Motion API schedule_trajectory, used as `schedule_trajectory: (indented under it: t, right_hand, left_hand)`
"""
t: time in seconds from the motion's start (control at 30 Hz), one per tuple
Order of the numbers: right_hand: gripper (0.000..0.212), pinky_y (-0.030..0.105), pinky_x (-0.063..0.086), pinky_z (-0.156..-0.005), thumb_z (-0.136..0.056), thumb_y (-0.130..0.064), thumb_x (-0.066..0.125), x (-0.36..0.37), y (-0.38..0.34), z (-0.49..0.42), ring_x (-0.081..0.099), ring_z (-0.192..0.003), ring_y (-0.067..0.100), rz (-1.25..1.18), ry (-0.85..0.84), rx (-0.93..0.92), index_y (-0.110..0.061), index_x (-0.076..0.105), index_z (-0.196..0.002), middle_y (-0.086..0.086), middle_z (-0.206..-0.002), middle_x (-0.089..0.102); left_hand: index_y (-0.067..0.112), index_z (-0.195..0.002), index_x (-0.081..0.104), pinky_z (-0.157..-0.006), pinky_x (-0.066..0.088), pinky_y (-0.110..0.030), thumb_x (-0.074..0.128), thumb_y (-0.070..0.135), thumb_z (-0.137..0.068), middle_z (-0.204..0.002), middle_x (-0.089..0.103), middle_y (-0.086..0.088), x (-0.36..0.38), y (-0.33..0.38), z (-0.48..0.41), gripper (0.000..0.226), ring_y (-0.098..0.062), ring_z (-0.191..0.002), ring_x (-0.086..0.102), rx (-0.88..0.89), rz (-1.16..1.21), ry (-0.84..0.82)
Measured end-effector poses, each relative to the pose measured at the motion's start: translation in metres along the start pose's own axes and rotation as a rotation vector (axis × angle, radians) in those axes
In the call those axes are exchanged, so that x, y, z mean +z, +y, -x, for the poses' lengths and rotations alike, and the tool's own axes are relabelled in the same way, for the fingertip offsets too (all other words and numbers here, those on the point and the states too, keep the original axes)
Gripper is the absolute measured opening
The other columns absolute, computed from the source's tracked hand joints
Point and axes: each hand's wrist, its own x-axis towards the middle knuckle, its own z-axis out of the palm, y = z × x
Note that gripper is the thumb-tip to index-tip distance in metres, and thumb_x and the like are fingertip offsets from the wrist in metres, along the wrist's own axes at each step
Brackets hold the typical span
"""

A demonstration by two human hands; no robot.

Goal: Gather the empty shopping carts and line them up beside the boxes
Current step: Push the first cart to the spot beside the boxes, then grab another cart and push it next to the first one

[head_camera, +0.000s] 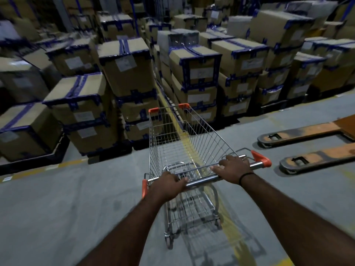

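Starting at the left, the stacked boxes (123, 70) are standing on dark pallets at the edge of the grey floor (57, 208), taped in blue and piled high. Moving in, the left grip (169, 184) is clenching the handle (203, 181) near its left orange end, fingers curled right round the bar. The cart (207, 139) is sitting dead centre, its basket empty. Its nose is pointing into the narrow gap between the two box stacks, very near them, with a yellow line (236, 239) running under the wheels. The right grip (233, 169) is grasping the same handle towards its right end, with the palm on the bar and the fingers reaching over the front. By my reading the person is steering this one cart into its parking spot, and no other cart is showing here.

Doing it well is looking like a matter of aim. The nose is heading at the gap rather than along the boxes, so I'm thinking the left side should be holding back while the right side is pushing through, swinging the basket round to lie flat against the stack. Both grips set wide on the bar is helping that turn. Easing off early would be sparing the cardboard a knock. Over on the right, the orange forks (299, 131) of a pallet truck are lying low on the floor, well apart from the wheels but worth watching when backing out.
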Motion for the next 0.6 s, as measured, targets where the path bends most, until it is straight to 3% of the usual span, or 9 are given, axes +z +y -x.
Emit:
schedule_trajectory:
  t: [0.1, 0.2, 0.4, 0.6]
  right_hand:
    - [0.082, 0.049, 0.037, -0.104, -0.079, -0.082, 0.020, -0.009, -0.014, 0.002, 0.054, -0.118, 0.024, -0.072, 0.017, -0.045, -0.027, 0.065, -0.120, 0.004, -0.126, 0.060]
    - [0.079, 0.045, 0.041, -0.101, -0.082, -0.080, 0.026, -0.020, -0.040, 0.001, 0.055, -0.117, 0.022, -0.119, 0.061, -0.096, -0.025, 0.063, -0.126, 0.002, -0.127, 0.061]
    - [0.063, 0.040, 0.047, -0.099, -0.093, -0.067, 0.047, -0.052, -0.121, 0.004, 0.055, -0.121, 0.020, -0.196, 0.109, -0.245, -0.021, 0.059, -0.134, 0.001, -0.137, 0.057]
    - [0.056, 0.034, 0.046, -0.097, -0.095, -0.058, 0.053, -0.074, -0.245, 0.034, 0.055, -0.123, 0.021, -0.242, 0.163, -0.470, -0.018, 0.059, -0.135, 0.003, -0.136, 0.060]
  left_hand:
    - [0.020, -0.102, 0.075, -0.088, 0.044, -0.031, 0.054, 0.061, -0.093, -0.107, 0.070, -0.001, -0.008, -0.007, -0.008, 0.046, -0.019, -0.105, 0.065, 0.010, 0.012, 0.044]
    - [0.022, -0.112, 0.072, -0.090, 0.053, -0.036, 0.061, 0.056, -0.089, -0.115, 0.071, 0.000, -0.020, -0.014, -0.012, 0.043, -0.020, -0.108, 0.064, 0.019, -0.011, 0.098]
    - [0.022, -0.130, 0.065, -0.097, 0.050, -0.035, 0.061, 0.053, -0.092, -0.135, 0.064, 0.001, -0.060, -0.056, 0.011, 0.049, -0.017, -0.121, 0.059, 0.009, 0.058, 0.232]
    - [0.024, -0.130, 0.065, -0.100, 0.051, -0.037, 0.062, 0.054, -0.092, -0.134, 0.064, 0.004, -0.097, -0.147, 0.087, 0.049, -0.015, -0.121, 0.059, -0.101, 0.131, 0.396]
